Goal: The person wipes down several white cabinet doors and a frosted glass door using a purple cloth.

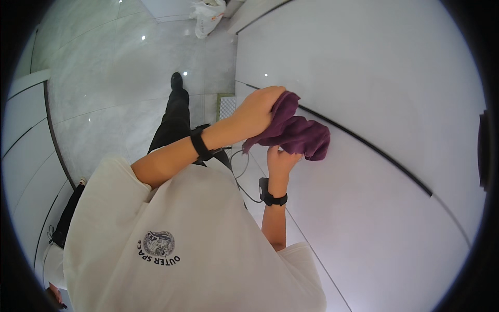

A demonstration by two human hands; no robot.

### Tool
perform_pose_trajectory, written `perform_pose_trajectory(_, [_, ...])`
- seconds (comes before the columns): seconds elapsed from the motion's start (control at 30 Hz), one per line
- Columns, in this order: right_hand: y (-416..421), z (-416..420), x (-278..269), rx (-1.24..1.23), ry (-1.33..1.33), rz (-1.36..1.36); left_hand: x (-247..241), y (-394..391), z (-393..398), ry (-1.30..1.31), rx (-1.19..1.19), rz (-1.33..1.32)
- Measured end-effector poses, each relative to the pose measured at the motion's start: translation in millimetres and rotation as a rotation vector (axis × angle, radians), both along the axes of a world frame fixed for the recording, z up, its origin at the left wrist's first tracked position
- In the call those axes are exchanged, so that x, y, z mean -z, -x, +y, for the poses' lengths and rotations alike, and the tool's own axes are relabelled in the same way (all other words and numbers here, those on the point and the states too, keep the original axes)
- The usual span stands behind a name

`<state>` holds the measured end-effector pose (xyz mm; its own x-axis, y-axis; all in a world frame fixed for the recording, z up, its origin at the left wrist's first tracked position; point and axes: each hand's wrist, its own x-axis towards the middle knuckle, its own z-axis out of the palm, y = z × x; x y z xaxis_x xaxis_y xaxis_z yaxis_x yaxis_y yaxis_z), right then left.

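Note:
My left hand [259,111] is closed around one end of a crumpled purple cloth [290,134]. Lower down, the fingers of my right hand [282,162] grip the cloth's near edge, partly hidden under its folds. The cloth hangs bunched between the hands, in front of a white cabinet front [370,97]. Whether it touches the panel I cannot tell. A black handle strip [366,148] runs slantwise along the panel, just beyond the cloth. Black straps circle both wrists, and the right strap [273,195] carries a small dark device.
Grey floor tiles [101,78] lie to the left, with more white cabinets [27,128] beyond. A white plastic bag [209,17] stands at the top. Beside my leg is a patterned panel [227,107]. A thin cable [249,197] loops near my waist. Another person's leg [70,214] shows at the lower left.

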<state>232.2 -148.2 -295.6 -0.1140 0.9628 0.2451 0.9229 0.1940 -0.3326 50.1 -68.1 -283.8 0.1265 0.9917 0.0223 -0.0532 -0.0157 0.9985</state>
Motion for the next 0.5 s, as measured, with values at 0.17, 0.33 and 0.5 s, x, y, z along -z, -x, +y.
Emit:
perform_pose_trajectory(0.17, [67, 38, 11, -0.100, 0.008, 0.059, 14, 88, 20, 0.040, -0.071, 0.091])
perform_pose_trajectory(0.33, [161, 102, 37, -0.256, 0.037, 0.131, 34, 200, 60, 0.012, -0.194, 0.305])
perform_pose_trajectory(0.5, [207, 143, 33, -0.293, 0.101, 0.086, 43, 251, 78, 0.131, -0.391, 0.466])
